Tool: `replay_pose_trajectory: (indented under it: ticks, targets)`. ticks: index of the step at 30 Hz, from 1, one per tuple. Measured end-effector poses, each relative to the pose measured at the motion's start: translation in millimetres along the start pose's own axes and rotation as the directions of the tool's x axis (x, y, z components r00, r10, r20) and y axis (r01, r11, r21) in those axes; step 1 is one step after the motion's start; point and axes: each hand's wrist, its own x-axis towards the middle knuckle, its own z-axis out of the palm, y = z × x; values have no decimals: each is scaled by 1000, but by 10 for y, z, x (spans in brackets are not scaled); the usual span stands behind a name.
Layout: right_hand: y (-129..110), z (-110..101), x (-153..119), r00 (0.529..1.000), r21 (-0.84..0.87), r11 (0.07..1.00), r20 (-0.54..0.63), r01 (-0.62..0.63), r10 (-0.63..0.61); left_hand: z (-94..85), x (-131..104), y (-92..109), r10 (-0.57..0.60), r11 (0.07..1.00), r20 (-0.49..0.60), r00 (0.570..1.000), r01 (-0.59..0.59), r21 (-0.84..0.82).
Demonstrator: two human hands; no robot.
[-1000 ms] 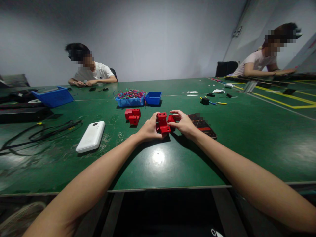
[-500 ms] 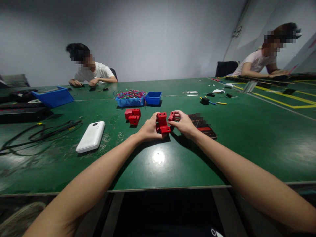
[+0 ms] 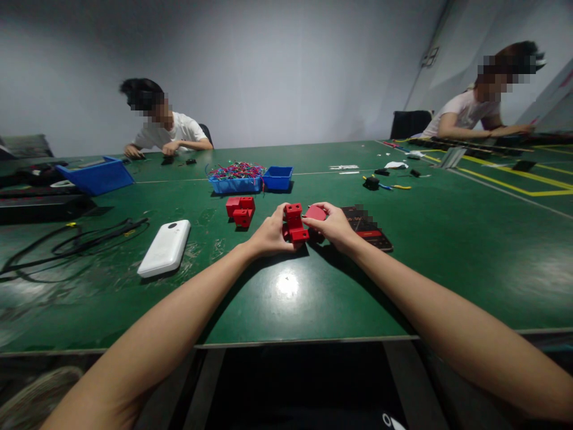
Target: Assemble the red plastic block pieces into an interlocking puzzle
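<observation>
My left hand (image 3: 270,232) is closed around a red block with holes (image 3: 295,223), a stepped shape held just over the table. Between the thumb and fingers of my right hand (image 3: 333,223) is a smaller red piece (image 3: 316,213), its smooth, slightly rounded face showing. The two red parts are close together; fingers hide some of their edges. To the left of my hands, another group of red blocks (image 3: 242,211) sits on the green table. A dark phone (image 3: 367,230) with a lit screen lies beyond my right wrist.
A white power bank (image 3: 165,249) and black cables (image 3: 58,248) lie at left. Ahead stand a blue bin of coloured wires (image 3: 236,179) and a smaller blue bin (image 3: 278,178). A black plug (image 3: 371,183) lies farther right. Two people sit across the table.
My right hand has turned the smaller red piece, so a smooth face now shows instead of its hollow, detailed side. My left hand and its red block have stayed in place.
</observation>
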Motion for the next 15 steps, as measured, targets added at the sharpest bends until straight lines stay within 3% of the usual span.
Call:
replay_pose_trajectory:
  ticks: [3, 9, 15]
  targets:
    - [7, -2, 4, 1000, -21, 1000, -15, 3, -4, 1, 1, -13, 2, 1000, 3, 1000, -2, -6]
    - [-23, 13, -4, 994, 97, 990, 52, -103, 99, 16, 2, -36, 11, 1000, -8, 1000, -11, -22]
    - [42, 15, 64, 995, 51, 994, 22, -95, 94, 15, 1, -12, 14, 1000, -7, 1000, -15, -8]
